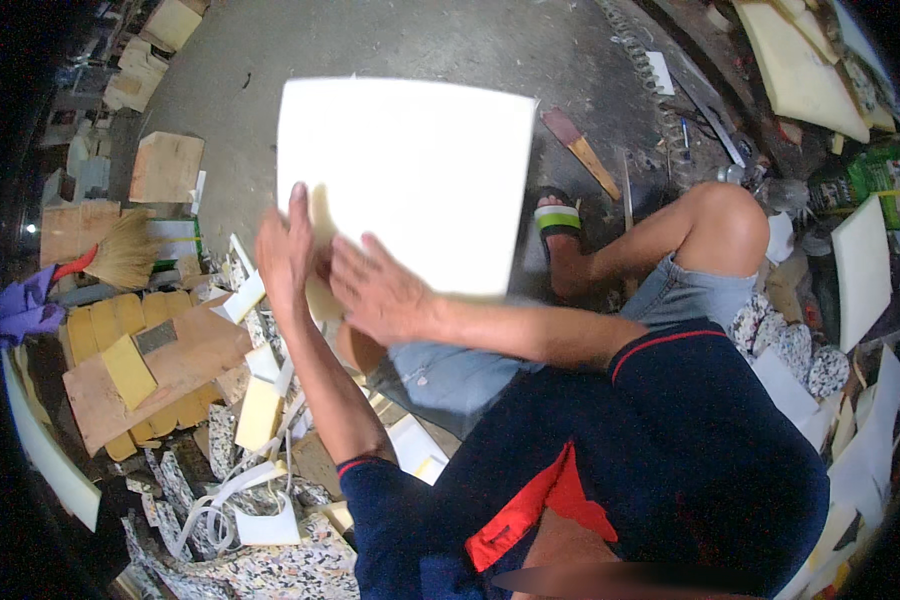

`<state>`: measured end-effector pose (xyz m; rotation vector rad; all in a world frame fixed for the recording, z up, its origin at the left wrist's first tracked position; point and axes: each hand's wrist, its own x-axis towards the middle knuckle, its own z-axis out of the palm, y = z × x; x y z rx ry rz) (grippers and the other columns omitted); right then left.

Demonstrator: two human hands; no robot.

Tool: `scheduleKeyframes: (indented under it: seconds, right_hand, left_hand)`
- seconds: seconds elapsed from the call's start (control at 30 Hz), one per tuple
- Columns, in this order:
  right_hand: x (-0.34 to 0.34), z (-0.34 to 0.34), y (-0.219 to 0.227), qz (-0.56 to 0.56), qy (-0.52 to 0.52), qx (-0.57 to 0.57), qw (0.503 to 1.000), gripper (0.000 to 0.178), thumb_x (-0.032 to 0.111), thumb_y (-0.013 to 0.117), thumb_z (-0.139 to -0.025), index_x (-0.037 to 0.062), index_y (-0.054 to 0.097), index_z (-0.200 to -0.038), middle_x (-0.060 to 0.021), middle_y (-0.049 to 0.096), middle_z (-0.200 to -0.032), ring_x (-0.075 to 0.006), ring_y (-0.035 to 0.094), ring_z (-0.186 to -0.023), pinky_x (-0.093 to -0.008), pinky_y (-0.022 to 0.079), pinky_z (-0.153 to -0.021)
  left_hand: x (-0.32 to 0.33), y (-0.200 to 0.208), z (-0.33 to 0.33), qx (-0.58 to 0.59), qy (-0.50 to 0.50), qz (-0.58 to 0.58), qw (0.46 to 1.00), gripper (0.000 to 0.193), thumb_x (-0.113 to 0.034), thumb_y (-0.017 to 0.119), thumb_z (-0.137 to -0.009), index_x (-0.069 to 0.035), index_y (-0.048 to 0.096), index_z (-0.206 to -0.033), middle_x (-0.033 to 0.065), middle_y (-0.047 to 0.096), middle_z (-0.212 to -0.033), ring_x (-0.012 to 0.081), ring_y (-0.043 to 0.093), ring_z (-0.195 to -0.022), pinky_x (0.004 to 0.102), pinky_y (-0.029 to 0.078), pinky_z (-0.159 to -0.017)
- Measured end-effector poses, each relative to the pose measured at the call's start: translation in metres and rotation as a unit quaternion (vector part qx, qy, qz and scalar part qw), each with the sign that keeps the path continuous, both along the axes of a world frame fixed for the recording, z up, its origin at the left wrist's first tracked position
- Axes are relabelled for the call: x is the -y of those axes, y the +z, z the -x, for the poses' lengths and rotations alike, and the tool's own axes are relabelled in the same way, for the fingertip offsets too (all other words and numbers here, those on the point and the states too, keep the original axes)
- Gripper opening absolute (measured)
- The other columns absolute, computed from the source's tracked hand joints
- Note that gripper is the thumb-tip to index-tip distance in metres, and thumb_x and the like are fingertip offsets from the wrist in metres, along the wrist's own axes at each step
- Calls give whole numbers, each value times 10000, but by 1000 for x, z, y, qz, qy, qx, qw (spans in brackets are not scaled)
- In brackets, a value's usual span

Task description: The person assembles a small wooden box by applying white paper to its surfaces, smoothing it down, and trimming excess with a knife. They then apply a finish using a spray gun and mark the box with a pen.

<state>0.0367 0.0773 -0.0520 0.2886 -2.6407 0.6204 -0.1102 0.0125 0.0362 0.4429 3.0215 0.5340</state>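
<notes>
A large, nearly square white sheet [420, 180], which looks like foam, stands in front of me over the floor. My left hand [285, 255] is at its lower left edge, thumb pointing up along the face and the other fingers mostly out of sight; it appears to grip the edge. Across the lower left corner lies my right hand [380, 290], its fingers stretched out and slightly blurred. Between the hands a tan shaded patch shows on the sheet. Whether the right palm presses on the sheet or hovers just off it, I cannot tell.
To the left lie a straw broom [125, 255], a brown board [160, 365] and speckled foam scraps [240, 575]. Beyond my sandalled foot [558, 218] is a blade with a wooden handle [582, 155]. Foam offcuts [860, 270] pile up on the right.
</notes>
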Motion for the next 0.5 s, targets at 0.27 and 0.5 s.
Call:
scheduleKeyframes:
  seconds: [0.27, 0.5]
  right_hand:
    - [35, -34, -11, 161, 105, -53, 980, 465, 336, 660, -904, -3, 652, -1221, -221, 549, -1378, -387, 451, -1367, -540, 314, -1166]
    - [-36, -37, 34, 349, 53, -119, 928, 276, 108, 783, -776, 1, 702, -1017, -145, 644, -1067, -301, 659, -955, -390, 564, -796]
  left_hand:
    - [76, -63, -14, -174, 114, -141, 968, 608, -577, 615, -937, 20, 706, -1002, 208, 715, -800, 345, 639, -697, 476, 496, -711]
    - [115, -86, -32, -195, 72, -289, 935, 528, -498, 689, -929, 25, 679, -994, 79, 678, -746, 125, 538, -665, 302, 472, -638]
